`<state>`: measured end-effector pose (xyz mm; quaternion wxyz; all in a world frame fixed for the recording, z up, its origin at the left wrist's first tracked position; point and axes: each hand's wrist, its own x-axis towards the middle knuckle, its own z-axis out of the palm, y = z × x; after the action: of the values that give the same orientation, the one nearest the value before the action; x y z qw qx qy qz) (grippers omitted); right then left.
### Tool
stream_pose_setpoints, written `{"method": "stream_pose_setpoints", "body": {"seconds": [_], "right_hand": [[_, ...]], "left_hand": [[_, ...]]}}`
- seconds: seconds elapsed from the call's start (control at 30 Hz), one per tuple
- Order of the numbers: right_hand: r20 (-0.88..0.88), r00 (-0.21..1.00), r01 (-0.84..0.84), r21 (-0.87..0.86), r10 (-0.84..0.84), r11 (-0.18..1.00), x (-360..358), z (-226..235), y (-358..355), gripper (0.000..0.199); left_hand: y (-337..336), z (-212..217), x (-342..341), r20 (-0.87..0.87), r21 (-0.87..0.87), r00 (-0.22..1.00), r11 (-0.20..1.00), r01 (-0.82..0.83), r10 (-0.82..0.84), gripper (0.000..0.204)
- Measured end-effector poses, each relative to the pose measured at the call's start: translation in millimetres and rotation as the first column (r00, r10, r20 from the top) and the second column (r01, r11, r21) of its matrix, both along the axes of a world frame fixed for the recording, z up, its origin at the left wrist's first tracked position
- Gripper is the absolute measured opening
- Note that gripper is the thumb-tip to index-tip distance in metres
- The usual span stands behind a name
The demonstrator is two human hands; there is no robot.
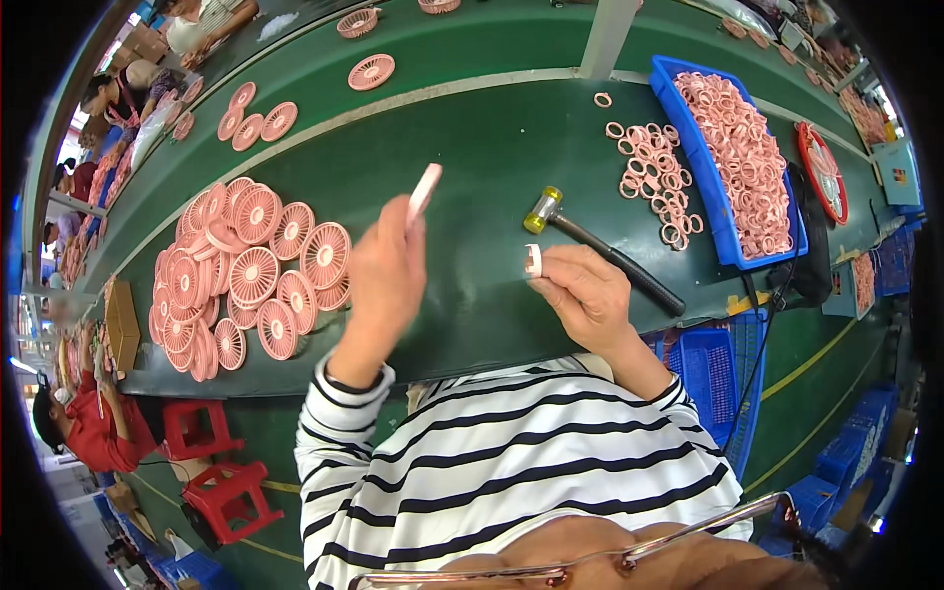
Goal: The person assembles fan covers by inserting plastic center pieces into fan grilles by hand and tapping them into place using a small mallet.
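Note:
My left hand (385,270) is closed on a pink round fan grille (425,190), held up nearly edge-on above the green table. Between the thumb and fingers of my right hand (587,292) is a small pale pink ring (533,261), apart from the grille. Just beyond that hand lies a mallet with a yellow head (544,209) and a black handle (634,267). To the left of my left hand, many spoked pink grilles (255,275) are heaped. Loose pink rings (649,162) are scattered at the right.
A blue tray (700,157) full of pink rings stands at the right, with a red basin (821,172) beyond it. More grilles (371,72) lie on the green strip behind a pale rail and a post (605,39). Red stools (231,500) and other people are at the left.

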<state>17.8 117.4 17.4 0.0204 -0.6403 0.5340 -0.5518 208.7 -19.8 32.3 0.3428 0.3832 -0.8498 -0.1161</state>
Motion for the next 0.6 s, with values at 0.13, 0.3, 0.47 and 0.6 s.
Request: {"method": "stream_pose_setpoints", "body": {"seconds": [0.13, 0.3, 0.47, 0.6], "right_hand": [[-0.066, 0.998, -0.026, -0.058, 0.022, 0.998, 10.9, 6.6, -1.0, 0.021], [-0.13, 0.991, -0.062, -0.127, 0.045, 0.99, 22.7, 15.9, -8.7, 0.021], [-0.171, 0.985, 0.005, -0.053, -0.014, 0.999, 33.5, 13.0, -16.2, 0.014], [-0.223, 0.974, 0.076, 0.128, -0.046, 0.989, 38.2, 5.9, -17.4, 0.011]], "left_hand": [[34.6, -16.5, 3.4, -0.545, 0.418, 0.837, 0.853, 0.313, -0.04, 0.02], [59.6, -19.8, -1.3, -0.715, 0.606, 0.692, 0.584, 0.541, 0.101, 0.028], [72.5, -7.9, -5.4, -0.704, 0.55, 0.71, 0.646, 0.529, 0.017, 0.027], [80.6, -13.5, -16.6, -0.803, 0.565, 0.57, 0.527, 0.634, 0.175, 0.025]]}}
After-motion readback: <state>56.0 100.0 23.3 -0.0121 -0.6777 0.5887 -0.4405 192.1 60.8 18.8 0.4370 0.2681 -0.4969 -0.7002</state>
